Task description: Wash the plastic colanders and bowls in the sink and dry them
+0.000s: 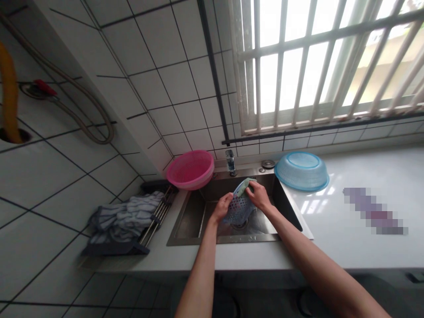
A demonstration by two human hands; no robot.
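Observation:
Both my hands are over the steel sink (192, 218). My left hand (221, 208) grips the lower left edge of a small blue perforated basket (240, 208), tilted on its side above the drain. My right hand (259, 195) is closed on a pale green cloth or sponge (244, 185) pressed against the basket's upper rim. The faucet (230, 161) stands just behind them.
A pink colander (190, 169) sits at the sink's back left corner. A blue colander (302, 170) lies upside down on the white counter (364, 247) to the right. A striped cloth (124, 218) lies on a rack left of the sink. A barred window is above.

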